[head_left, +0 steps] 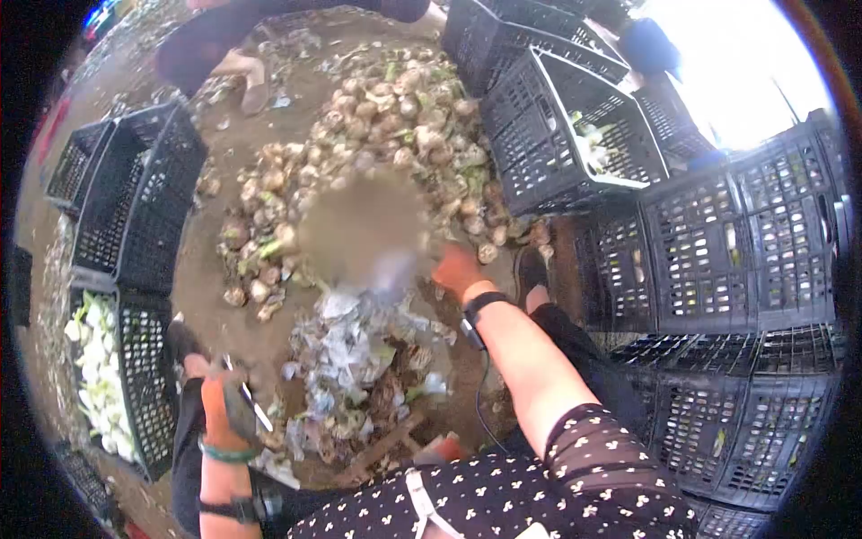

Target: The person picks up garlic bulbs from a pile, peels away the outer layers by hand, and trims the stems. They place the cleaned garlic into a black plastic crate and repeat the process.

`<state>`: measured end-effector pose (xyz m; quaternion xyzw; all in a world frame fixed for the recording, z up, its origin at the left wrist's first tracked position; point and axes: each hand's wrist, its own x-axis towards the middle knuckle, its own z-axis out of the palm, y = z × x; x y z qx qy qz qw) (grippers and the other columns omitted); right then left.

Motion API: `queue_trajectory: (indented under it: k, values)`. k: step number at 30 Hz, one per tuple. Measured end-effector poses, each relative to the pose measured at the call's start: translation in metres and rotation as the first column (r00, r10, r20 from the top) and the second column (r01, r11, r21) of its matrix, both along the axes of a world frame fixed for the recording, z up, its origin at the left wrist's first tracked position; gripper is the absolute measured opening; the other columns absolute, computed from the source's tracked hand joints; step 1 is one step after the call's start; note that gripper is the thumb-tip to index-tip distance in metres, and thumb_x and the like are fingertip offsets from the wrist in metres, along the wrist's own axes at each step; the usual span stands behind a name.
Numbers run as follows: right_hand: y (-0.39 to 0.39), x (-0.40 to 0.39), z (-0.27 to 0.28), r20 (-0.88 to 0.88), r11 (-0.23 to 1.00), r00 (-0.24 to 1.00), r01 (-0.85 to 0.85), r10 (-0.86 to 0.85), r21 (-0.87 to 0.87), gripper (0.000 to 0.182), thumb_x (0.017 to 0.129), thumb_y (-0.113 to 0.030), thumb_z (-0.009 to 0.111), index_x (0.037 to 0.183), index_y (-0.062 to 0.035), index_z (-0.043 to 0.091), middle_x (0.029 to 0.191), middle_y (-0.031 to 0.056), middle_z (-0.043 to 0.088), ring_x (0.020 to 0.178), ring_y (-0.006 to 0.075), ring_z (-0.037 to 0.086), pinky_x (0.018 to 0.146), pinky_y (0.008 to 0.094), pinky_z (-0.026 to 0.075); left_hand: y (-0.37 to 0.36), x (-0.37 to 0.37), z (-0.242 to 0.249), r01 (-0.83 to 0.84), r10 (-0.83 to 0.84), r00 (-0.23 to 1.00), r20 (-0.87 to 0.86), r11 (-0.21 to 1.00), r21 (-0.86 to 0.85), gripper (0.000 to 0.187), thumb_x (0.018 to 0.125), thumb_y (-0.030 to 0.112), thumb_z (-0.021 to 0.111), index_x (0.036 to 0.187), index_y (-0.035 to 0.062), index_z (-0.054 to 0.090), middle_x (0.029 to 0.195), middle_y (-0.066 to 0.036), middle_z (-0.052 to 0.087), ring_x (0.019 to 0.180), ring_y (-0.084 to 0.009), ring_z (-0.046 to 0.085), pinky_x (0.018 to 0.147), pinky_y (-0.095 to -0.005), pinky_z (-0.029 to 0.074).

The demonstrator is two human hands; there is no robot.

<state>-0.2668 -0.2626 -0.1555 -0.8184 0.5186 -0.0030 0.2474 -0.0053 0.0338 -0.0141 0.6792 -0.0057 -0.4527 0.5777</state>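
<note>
My left hand point(224, 413), in an orange glove, is closed around a knife point(259, 410) beside my left leg; its narrow pale blade points down and to the right. My right hand point(460, 271), also gloved in orange, reaches to the near right edge of a heap of round, pale-brown, onion-like bulbs point(386, 112). A blurred patch hides its fingertips, so I cannot make out whether anything is in them. Between my hands lies a pile of papery grey-white peelings point(346, 359).
A black crate point(148, 386) on the left holds white-green trimmed pieces. More black crates point(135, 198) stand behind it. Stacked crates point(700, 251) line my right side, and an open crate point(530, 135) sits beside the heap. Another person's leg point(242, 76) shows at the far side.
</note>
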Motion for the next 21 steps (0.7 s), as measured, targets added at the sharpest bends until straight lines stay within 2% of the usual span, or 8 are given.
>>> queue_trajectory:
  k: [4, 9, 11, 13, 15, 18, 19, 21]
  values:
    - [-0.043, 0.036, -0.069, -0.067, 0.964, 0.966, -0.256, 0.251, -0.07, 0.043, 0.079, -0.01, 0.047, 0.121, -0.0041, 0.046, 0.111, 0.0234, 0.053, 0.102, 0.038, 0.051, 0.086, 0.0442, 0.043, -0.016, -0.002, 0.018, 0.033, -0.035, 0.999, 0.012, 0.991, 0.133, 0.015, 0.078, 0.011, 0.046, 0.09, 0.0027, 0.049, 0.063, -0.005, 0.051, 0.049, -0.0128, 0.047, 0.044, -0.0219, 0.039]
    - [-0.037, 0.046, -0.084, 0.103, 0.998, 0.993, 0.056, -0.059, 0.032, 0.035, 0.084, -0.016, 0.048, 0.116, -0.0022, 0.052, 0.113, 0.0236, 0.05, 0.099, 0.0364, 0.053, 0.083, 0.0448, 0.044, -0.024, -0.007, 0.024, 0.146, -0.148, 0.989, 0.016, 0.984, 0.1, 0.017, 0.083, 0.015, 0.045, 0.093, 0.0019, 0.05, 0.064, -0.005, 0.052, 0.049, -0.0108, 0.047, 0.045, -0.0213, 0.038]
    - [-0.018, 0.039, -0.069, -0.211, 0.973, 0.967, -0.177, 0.144, -0.149, 0.028, 0.085, -0.015, 0.047, 0.106, -0.0006, 0.058, 0.111, 0.0235, 0.051, 0.097, 0.0357, 0.053, 0.083, 0.0441, 0.045, -0.021, -0.013, 0.024, 0.161, -0.162, 0.987, -0.011, 0.968, 0.19, 0.015, 0.085, 0.016, 0.046, 0.092, 0.0028, 0.051, 0.064, -0.005, 0.054, 0.05, -0.0105, 0.048, 0.044, -0.0213, 0.038]
    - [-0.005, 0.022, -0.088, -0.085, 0.92, 0.988, -0.153, 0.13, -0.361, 0.024, 0.084, -0.01, 0.046, 0.101, -0.0019, 0.061, 0.105, 0.0236, 0.055, 0.099, 0.033, 0.054, 0.083, 0.0432, 0.045, -0.008, -0.011, 0.009, 0.221, -0.22, 0.975, -0.024, 0.969, 0.108, 0.014, 0.087, 0.017, 0.049, 0.09, 0.0036, 0.052, 0.063, -0.004, 0.054, 0.051, -0.0109, 0.05, 0.044, -0.0218, 0.038]
    - [0.016, 0.017, -0.037, -0.214, 0.994, 0.975, 0.074, -0.056, 0.078, 0.026, 0.082, -0.007, 0.046, 0.103, -0.0033, 0.061, 0.105, 0.0206, 0.058, 0.097, 0.031, 0.055, 0.083, 0.0418, 0.045, -0.007, -0.017, 0.009, 0.236, -0.239, 0.971, 0.014, 0.967, 0.096, 0.013, 0.088, 0.016, 0.049, 0.089, 0.0038, 0.053, 0.06, -0.002, 0.053, 0.048, -0.0099, 0.048, 0.042, -0.0218, 0.038]
    - [0.01, -0.017, -0.106, -0.013, 0.898, 0.951, -0.295, 0.308, -0.328, 0.041, 0.079, -0.013, 0.048, 0.119, -0.002, 0.048, 0.122, 0.019, 0.049, 0.12, 0.0325, 0.039, 0.102, 0.0388, 0.029, -0.01, -0.029, 0.029, 0.213, -0.211, 0.977, -0.037, 0.975, 0.06, 0.012, 0.09, 0.015, 0.048, 0.091, 0.0041, 0.053, 0.059, -0.001, 0.052, 0.044, -0.0086, 0.046, 0.039, -0.0219, 0.036]
    - [0.033, -0.03, -0.073, 0.248, 0.987, 0.96, 0.102, -0.131, 0.124, 0.042, 0.078, -0.014, 0.05, 0.119, -0.0022, 0.048, 0.12, 0.0182, 0.05, 0.119, 0.0315, 0.04, 0.101, 0.0382, 0.03, -0.008, -0.03, 0.031, 0.248, -0.247, 0.968, -0.038, 0.968, 0.044, 0.012, 0.09, 0.015, 0.048, 0.091, 0.0041, 0.053, 0.059, -0.001, 0.052, 0.044, -0.0086, 0.046, 0.039, -0.0219, 0.036]
    - [0.056, -0.027, 0.008, 0.493, 0.843, 0.736, 0.195, -0.464, 0.502, 0.044, 0.077, -0.018, 0.053, 0.118, -0.0026, 0.049, 0.118, 0.0165, 0.051, 0.115, 0.0294, 0.043, 0.098, 0.0369, 0.033, -0.004, -0.031, 0.029, 0.304, -0.306, 0.952, 0.022, 0.951, 0.064, 0.024, 0.089, 0.027, 0.052, 0.095, 0.0046, 0.058, 0.072, -0.001, 0.058, 0.048, -0.0081, 0.048, 0.043, -0.0227, 0.04]
